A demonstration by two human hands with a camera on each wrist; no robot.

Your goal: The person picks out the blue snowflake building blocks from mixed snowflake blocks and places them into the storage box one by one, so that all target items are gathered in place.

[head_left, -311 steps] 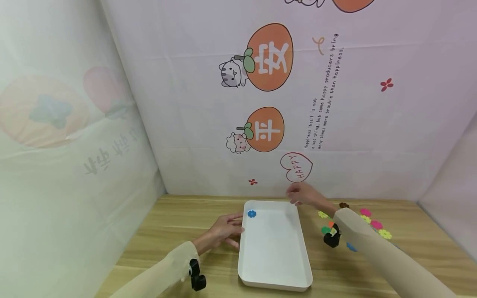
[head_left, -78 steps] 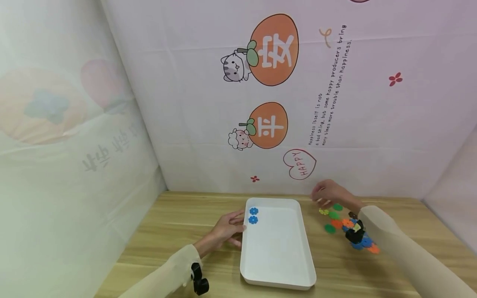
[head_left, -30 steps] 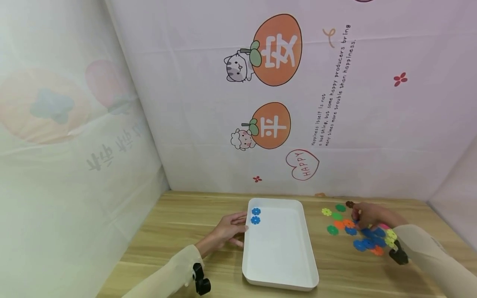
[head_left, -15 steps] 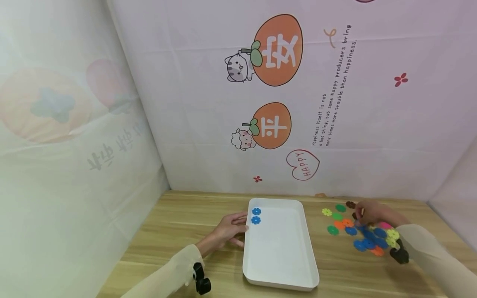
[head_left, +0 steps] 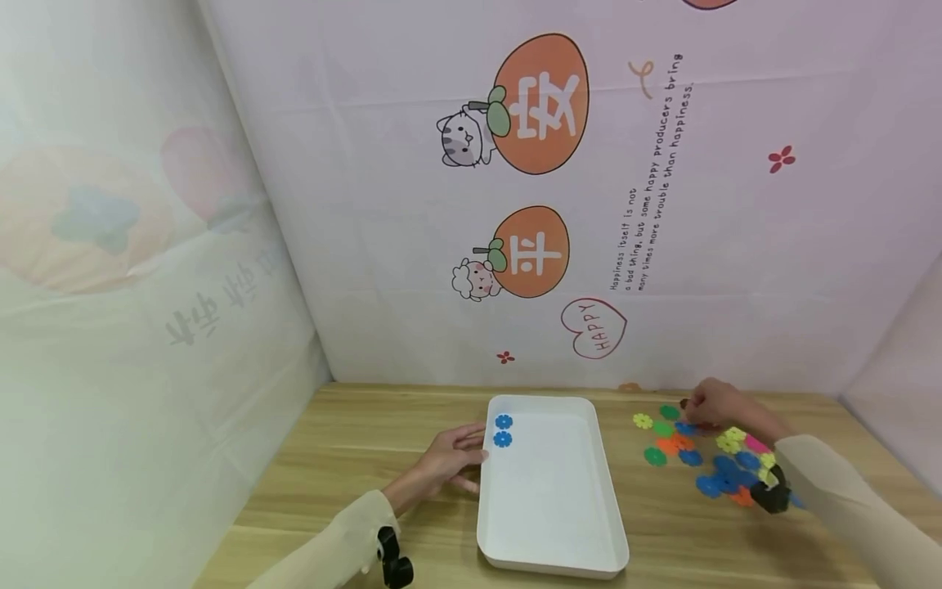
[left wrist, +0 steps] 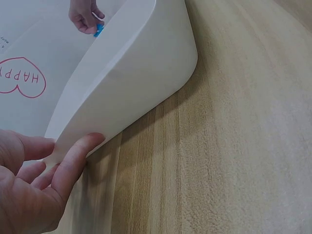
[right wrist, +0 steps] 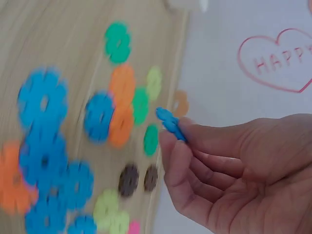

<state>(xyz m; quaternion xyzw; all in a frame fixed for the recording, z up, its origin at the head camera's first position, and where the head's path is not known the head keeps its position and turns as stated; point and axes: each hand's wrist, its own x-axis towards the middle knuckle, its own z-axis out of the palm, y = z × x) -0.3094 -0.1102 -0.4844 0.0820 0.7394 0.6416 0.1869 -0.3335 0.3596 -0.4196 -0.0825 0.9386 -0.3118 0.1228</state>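
Observation:
My left hand (head_left: 446,460) rests its fingers against the left wall of the white tray (head_left: 545,548); in the left wrist view, its fingertips touch the rim and the outer side. Two blue flower-shaped plastic discs (head_left: 503,439) lie one below the other in the tray's far left corner. My right hand (head_left: 715,402) is raised over the far edge of a spread of coloured discs. Between thumb and forefinger it pinches a blue flower disc (right wrist: 170,124), seen nearly edge-on in the right wrist view.
Right of the tray, loose discs lie on the wooden table (head_left: 368,409): green (head_left: 656,456), yellow (head_left: 643,420), orange (head_left: 670,446), pink and brown. Several blue discs (head_left: 724,473) overlap in a cluster by the right wrist. A printed cloth (head_left: 412,327) hangs behind the table.
A second blue disc now lies in the tray, below the first. My right hand went to the spread of discs, picked up a blue one and has lifted slightly. The left hand stays put.

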